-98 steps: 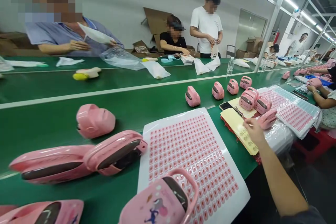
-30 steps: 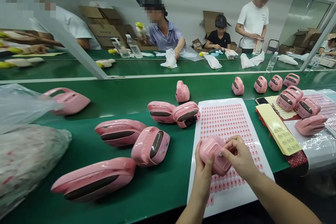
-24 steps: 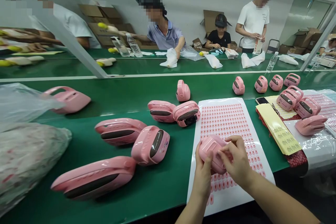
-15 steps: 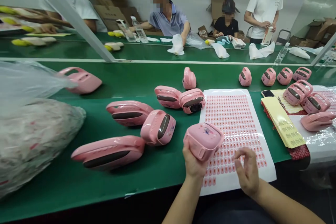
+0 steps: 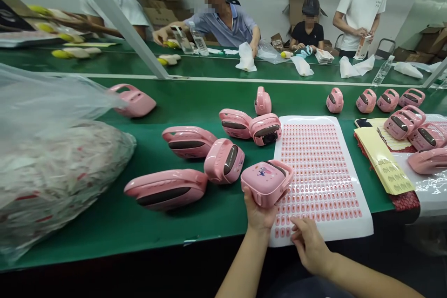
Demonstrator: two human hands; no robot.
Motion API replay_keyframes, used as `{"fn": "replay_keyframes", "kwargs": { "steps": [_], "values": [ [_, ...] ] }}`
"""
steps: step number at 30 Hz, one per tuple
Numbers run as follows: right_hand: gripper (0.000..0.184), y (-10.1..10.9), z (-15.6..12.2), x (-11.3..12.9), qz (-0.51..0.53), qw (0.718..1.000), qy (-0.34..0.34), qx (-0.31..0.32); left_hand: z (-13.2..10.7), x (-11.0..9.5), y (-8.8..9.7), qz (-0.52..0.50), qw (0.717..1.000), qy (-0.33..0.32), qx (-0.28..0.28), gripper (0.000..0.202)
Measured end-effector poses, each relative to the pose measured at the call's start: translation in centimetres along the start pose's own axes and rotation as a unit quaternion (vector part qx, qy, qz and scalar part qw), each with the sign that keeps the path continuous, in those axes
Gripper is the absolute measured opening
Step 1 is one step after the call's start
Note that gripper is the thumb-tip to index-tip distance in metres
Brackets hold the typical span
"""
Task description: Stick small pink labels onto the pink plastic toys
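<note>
My left hand (image 5: pixel 260 212) grips a pink plastic device (image 5: pixel 267 181) with rounded corners, a carry handle and a small printed picture on its upward face. It is held above the left edge of a white sheet of stickers (image 5: pixel 321 229), which carries rows of small pink-red labels. My right hand (image 5: pixel 309 244) is over the lower part of that sheet, thumb and forefinger apart, fingertips close to the last row of labels. Whether the fingertips touch the sheet I cannot tell. Left of the held device stands a similar pink device (image 5: pixel 218 163) with a dark oval window.
Several more pink devices (image 5: pixel 165 189) are spread over the green table (image 5: pixel 104 233). A large clear plastic bag (image 5: pixel 70 172) fills the left side. Yellow label sheets (image 5: pixel 384 160) lie at right. Beyond a white rail, co-workers (image 5: pixel 223 23) handle things at another green surface.
My right hand has moved left and down to the bottom rows of the sheet. The held device has tilted, showing its printed face more. The whole view has shifted slightly.
</note>
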State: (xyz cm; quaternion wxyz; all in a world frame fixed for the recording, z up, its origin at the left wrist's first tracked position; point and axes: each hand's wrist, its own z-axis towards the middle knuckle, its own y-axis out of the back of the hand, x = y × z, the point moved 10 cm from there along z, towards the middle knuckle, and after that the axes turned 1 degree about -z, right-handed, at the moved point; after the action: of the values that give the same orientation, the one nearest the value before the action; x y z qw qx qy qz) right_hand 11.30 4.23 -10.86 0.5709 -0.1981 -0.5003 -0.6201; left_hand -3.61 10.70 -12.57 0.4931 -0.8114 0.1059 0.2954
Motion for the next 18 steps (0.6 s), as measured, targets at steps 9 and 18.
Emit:
{"fn": "replay_keyframes", "kwargs": {
  "steps": [9, 18],
  "values": [
    [0.046, 5.7, 8.1, 1.1, 0.346, 0.893, -0.186, -0.221, -2.7, 3.9, -1.1, -0.125, 0.985, 0.122, 0.009, 0.059],
    [0.042, 5.5, 8.7, 2.4, 0.335, 0.888, -0.172, -0.265, -4.3, 4.6, -3.7, -0.246, 0.953, 0.168, 0.059, 0.067]
  ]
}}
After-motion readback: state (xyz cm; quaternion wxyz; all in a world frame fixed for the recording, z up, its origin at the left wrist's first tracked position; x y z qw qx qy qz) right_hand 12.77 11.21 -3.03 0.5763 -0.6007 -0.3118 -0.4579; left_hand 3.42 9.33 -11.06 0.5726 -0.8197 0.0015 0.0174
